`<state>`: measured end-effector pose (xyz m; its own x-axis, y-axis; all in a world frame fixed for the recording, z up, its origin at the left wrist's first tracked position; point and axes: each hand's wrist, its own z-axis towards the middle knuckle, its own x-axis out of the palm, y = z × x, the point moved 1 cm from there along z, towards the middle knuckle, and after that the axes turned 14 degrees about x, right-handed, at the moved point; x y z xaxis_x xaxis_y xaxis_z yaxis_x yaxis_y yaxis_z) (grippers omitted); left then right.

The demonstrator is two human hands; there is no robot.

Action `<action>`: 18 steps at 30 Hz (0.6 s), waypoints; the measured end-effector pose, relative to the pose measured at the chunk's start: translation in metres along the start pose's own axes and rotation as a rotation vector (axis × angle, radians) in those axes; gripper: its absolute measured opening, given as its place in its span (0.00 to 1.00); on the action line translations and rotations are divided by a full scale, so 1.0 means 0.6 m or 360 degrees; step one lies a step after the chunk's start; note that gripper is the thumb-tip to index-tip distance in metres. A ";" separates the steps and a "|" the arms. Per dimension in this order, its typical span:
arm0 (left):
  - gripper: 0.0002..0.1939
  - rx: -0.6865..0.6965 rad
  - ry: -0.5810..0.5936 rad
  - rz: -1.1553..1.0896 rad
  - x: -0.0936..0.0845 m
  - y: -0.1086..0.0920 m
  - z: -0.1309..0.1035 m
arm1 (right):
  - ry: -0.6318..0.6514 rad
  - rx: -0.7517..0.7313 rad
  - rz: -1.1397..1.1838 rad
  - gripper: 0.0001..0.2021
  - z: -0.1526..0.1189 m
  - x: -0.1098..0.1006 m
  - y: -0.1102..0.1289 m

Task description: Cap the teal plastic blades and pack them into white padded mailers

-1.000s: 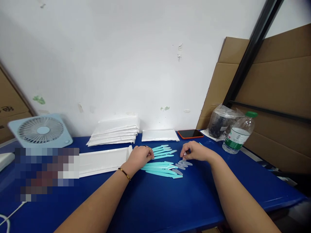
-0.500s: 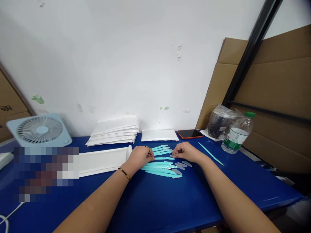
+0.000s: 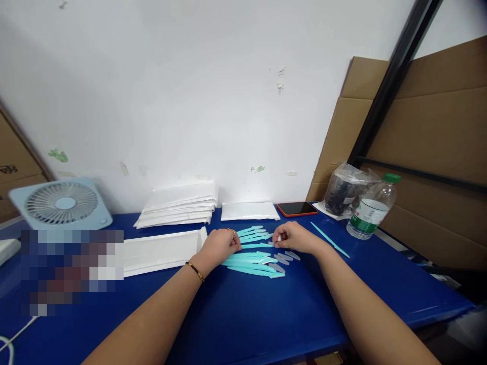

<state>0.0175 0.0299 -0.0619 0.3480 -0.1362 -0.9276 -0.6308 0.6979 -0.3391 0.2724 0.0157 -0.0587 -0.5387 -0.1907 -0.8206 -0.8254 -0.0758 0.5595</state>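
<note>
A teal eyebrow razor [image 3: 257, 246] lies between my hands, just above the table. Its handle end is pinched by my left hand [image 3: 219, 247], thumb and fingers closed. At the blade end my right hand [image 3: 294, 238] is closed in a pinch on a clear blade cover [image 3: 271, 244], mostly hidden by the fingertips. Several teal razors [image 3: 253, 236] lie fanned behind the held one, some with covers at their tips. More razors [image 3: 247, 264] are spread in front of it. Several loose clear covers [image 3: 282, 259] rest below my right hand.
A single razor [image 3: 330, 240] lies to the right, before a water bottle [image 3: 369, 215] and a bagged dark object [image 3: 340, 195]. A phone [image 3: 297, 209], a white packet [image 3: 250, 211] and stacked packets [image 3: 177, 205] line the wall. Left are an open white sleeve [image 3: 160, 252] and a fan [image 3: 63, 203].
My right hand has shifted slightly to the right, and the clear cover at its fingertips with it. My left hand keeps its place on the razor's handle.
</note>
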 end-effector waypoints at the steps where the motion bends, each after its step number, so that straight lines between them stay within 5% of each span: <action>1: 0.06 0.0009 -0.0007 0.0004 0.000 0.000 0.000 | 0.0007 -0.0020 0.0026 0.08 0.001 0.003 0.001; 8: 0.06 0.0014 -0.0087 0.0086 0.005 0.002 0.005 | -0.0113 -0.0143 0.0091 0.08 0.015 0.025 0.014; 13: 0.08 0.0023 -0.0254 0.0116 -0.011 -0.003 0.002 | -0.0251 -0.0070 0.0166 0.10 -0.002 -0.026 -0.014; 18: 0.11 0.0112 0.0095 -0.0220 -0.021 -0.004 -0.012 | 0.0132 0.0193 -0.0023 0.10 -0.022 -0.065 -0.057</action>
<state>0.0095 0.0248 -0.0502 0.3849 -0.2743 -0.8813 -0.5289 0.7170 -0.4542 0.3236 0.0127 -0.0443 -0.5148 -0.2712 -0.8133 -0.8501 0.0385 0.5253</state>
